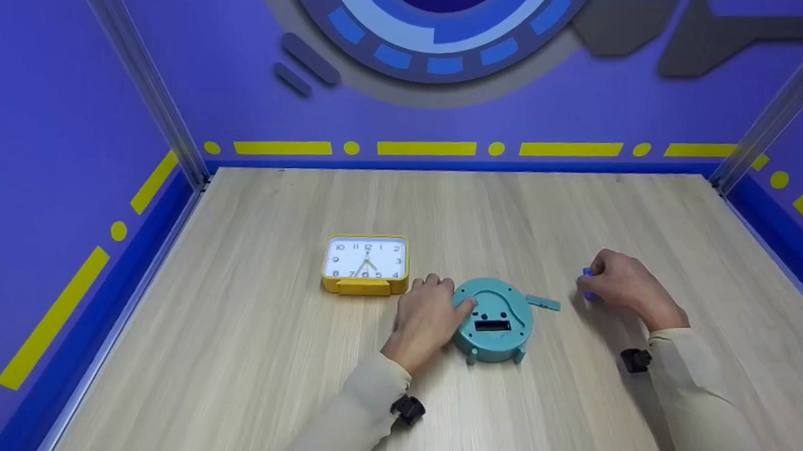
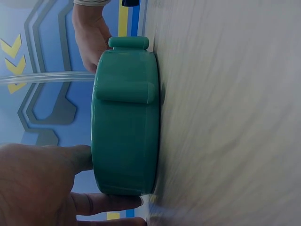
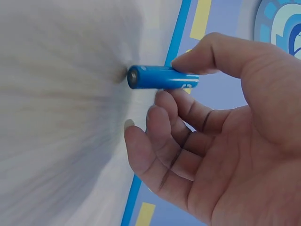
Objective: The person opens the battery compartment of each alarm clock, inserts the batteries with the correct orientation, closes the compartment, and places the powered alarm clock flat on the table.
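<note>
A round teal alarm clock (image 1: 503, 299) lies face down on the table, its battery slot uncovered and dark inside. Its left edge is gripped by my left hand (image 1: 424, 319), thumb on the back and fingers along the side, as the left wrist view (image 2: 124, 141) also shows. My right hand (image 1: 624, 287), to the right of the clock, pinches a blue battery (image 3: 162, 77) between thumb and fingers. One end of the battery is close to the tabletop; whether it touches, I cannot tell. A small teal battery cover (image 1: 544, 303) lies just right of the clock.
A yellow rectangular alarm clock (image 1: 365, 264) with a white dial sits to the left, just beyond my left hand. Blue-purple panels (image 1: 431, 126) wall in the wooden table (image 1: 257, 340) at the back and both sides.
</note>
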Available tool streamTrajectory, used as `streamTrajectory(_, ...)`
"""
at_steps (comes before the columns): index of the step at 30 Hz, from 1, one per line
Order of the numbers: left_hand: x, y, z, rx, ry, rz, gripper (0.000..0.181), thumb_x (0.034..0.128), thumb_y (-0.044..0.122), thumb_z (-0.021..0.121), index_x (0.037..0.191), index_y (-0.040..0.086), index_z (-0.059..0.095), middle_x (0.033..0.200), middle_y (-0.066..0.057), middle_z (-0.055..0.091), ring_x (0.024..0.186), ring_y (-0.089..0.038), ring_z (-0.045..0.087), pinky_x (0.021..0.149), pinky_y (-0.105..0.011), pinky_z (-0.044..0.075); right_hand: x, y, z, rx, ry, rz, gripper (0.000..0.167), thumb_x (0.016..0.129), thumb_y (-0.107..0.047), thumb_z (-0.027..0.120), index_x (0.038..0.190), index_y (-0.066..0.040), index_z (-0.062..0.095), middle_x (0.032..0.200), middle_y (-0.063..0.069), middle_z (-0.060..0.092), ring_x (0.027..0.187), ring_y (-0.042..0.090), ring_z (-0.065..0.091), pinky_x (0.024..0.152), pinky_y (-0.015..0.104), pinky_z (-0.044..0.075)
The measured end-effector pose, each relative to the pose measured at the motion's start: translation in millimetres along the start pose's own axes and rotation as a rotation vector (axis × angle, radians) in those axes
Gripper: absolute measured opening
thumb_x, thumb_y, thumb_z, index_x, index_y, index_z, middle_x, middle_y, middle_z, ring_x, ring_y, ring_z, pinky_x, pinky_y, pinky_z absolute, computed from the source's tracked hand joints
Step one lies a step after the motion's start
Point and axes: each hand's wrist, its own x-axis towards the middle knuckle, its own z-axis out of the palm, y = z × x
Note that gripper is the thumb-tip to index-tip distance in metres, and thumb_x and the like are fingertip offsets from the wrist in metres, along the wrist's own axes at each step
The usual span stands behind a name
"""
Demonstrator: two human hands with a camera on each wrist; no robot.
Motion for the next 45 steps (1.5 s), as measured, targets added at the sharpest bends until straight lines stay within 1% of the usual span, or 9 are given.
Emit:
streamTrajectory(8, 0.8, -0.4, 0.4, -0.013, -0.002, -0.009, 0.054, 0.1065, 0.053, 0.059, 0.13, 0.006, 0.073, 0.117, -0.011, 0.068, 0.1, -0.025, 0.061, 0.081, -0.039, 0.054, 0.4, -2.0, -1.5, -0.001, 0.006, -0.034, 0.02, 0.093, -0.016, 0.066, 0.099, 0.002, 0.059, 0.089, 0.012, 0.061, 0.077, 0.025, 0.056, 0.064, 0.037, 0.045)
streamTrajectory(14, 0.7, -0.3, 0.3, -0.016, -0.012, -0.017, 0.054, 0.1062, 0.052, 0.06, 0.133, 0.007, 0.072, 0.117, -0.01, 0.067, 0.099, -0.024, 0.06, 0.082, -0.039, 0.054, -1.2, -2.6, -5.0, 0.007, -0.029, -0.06, 0.025, 0.095, -0.016, 0.076, 0.1, 0.002, 0.059, 0.092, 0.013, 0.061, 0.082, 0.027, 0.057, 0.068, 0.039, 0.047)
streamTrajectory(19, 0.9, 0.0, 0.2, -0.003, -0.004, -0.016, 0.054, 0.1061, 0.053, 0.06, 0.131, 0.007, 0.073, 0.117, -0.01, 0.068, 0.099, -0.025, 0.06, 0.082, -0.039, 0.055, -4.9, -2.8, -6.5, -0.054, -0.043, -0.084, 0.023, 0.097, -0.015, 0.077, 0.101, 0.004, 0.065, 0.095, 0.016, 0.066, 0.085, 0.031, 0.061, 0.075, 0.046, 0.051)
streamTrajectory(22, 0.9, -0.3, 0.5, 0.0, 0.003, -0.011, 0.053, 0.1059, 0.053, 0.06, 0.13, 0.007, 0.073, 0.117, -0.01, 0.068, 0.099, -0.025, 0.06, 0.082, -0.039, 0.055, -5.5, -2.7, -5.1, -0.104, -0.038, -0.11, 0.018, 0.097, -0.008, 0.074, 0.104, 0.007, 0.069, 0.098, 0.02, 0.069, 0.085, 0.032, 0.063, 0.079, 0.051, 0.053)
streamTrajectory(28, 1.3, -0.7, 1.3, 0.0, -0.001, -0.009, 0.054, 0.106, 0.053, 0.06, 0.132, 0.007, 0.072, 0.119, -0.01, 0.068, 0.1, -0.024, 0.06, 0.082, -0.039, 0.055, -6.1, -4.0, -1.1, -0.184, -0.022, -0.137, 0.009, 0.094, 0.005, 0.069, 0.102, 0.009, 0.07, 0.094, 0.019, 0.069, 0.079, 0.03, 0.06, 0.077, 0.051, 0.054)
streamTrajectory(31, 1.4, -0.2, 0.9, 0.002, -0.006, -0.008, 0.055, 0.1065, 0.053, 0.059, 0.133, 0.007, 0.072, 0.12, -0.011, 0.068, 0.101, -0.024, 0.06, 0.083, -0.039, 0.055, -5.9, -5.6, 0.7, -0.212, -0.016, -0.148, 0.01, 0.093, 0.008, 0.067, 0.102, 0.008, 0.07, 0.094, 0.02, 0.069, 0.08, 0.031, 0.061, 0.079, 0.054, 0.055)
streamTrajectory(37, 0.5, 0.4, -0.2, 0.004, -0.005, -0.007, 0.056, 0.1063, 0.054, 0.059, 0.134, 0.007, 0.071, 0.119, -0.011, 0.068, 0.1, -0.024, 0.06, 0.082, -0.039, 0.055, -7.2, -8.9, 2.2, -0.211, 0.003, -0.157, 0.015, 0.091, 0.011, 0.066, 0.105, 0.009, 0.07, 0.1, 0.025, 0.07, 0.087, 0.037, 0.064, 0.085, 0.06, 0.054)
streamTrajectory(41, 1.1, -0.1, 0.7, 0.001, -0.005, -0.011, 0.056, 0.1065, 0.054, 0.059, 0.134, 0.007, 0.071, 0.12, -0.011, 0.068, 0.101, -0.024, 0.06, 0.083, -0.039, 0.055, -8.9, -12.9, 1.7, -0.216, 0.005, -0.179, 0.013, 0.093, 0.008, 0.07, 0.106, 0.008, 0.069, 0.1, 0.024, 0.07, 0.089, 0.038, 0.065, 0.086, 0.06, 0.054)
streamTrajectory(45, 1.4, -0.6, 1.4, -0.004, 0.003, -0.005, 0.055, 0.1066, 0.053, 0.059, 0.133, 0.006, 0.072, 0.119, -0.011, 0.068, 0.101, -0.025, 0.06, 0.083, -0.04, 0.055, -10.7, -20.1, 0.2, -0.228, 0.003, -0.198, 0.014, 0.092, 0.011, 0.069, 0.106, 0.006, 0.069, 0.099, 0.023, 0.068, 0.089, 0.038, 0.065, 0.085, 0.059, 0.054)
